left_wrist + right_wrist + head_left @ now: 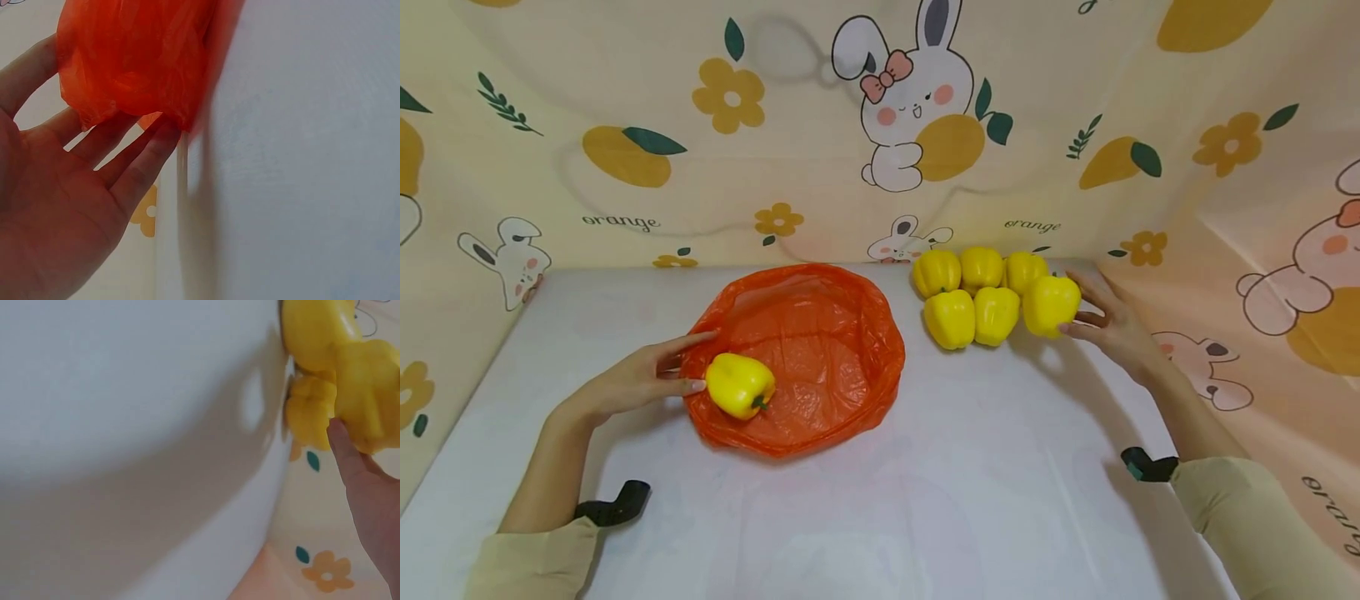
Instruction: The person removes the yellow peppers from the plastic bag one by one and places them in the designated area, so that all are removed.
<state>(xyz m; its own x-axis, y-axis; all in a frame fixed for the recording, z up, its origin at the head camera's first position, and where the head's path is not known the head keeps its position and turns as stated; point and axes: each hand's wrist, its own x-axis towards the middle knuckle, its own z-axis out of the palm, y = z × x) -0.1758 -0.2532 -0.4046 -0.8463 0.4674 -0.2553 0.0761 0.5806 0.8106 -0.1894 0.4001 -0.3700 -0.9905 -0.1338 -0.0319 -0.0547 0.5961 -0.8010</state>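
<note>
An orange-red plastic bag [820, 350] lies with its mouth spread wide on the white table. One yellow bell pepper [739, 385] with a green stem sits inside it, at the left. My left hand [632, 379] touches the bag's left rim, its fingers fairly straight and spread; in the left wrist view, bag film [134, 56] hides some fingertips. My right hand [1108, 321] grips another yellow bell pepper [1051, 305] between thumb and fingers, at the right end of a group of peppers. In the right wrist view, that pepper [369, 394] covers part of the hand's fingers.
Several yellow bell peppers [950, 319] stand close together in two rows at the table's back right. A patterned cloth [820, 158] rises behind the table [880, 525] and along its right side. Dark wrist devices [617, 504] sit near both sleeves.
</note>
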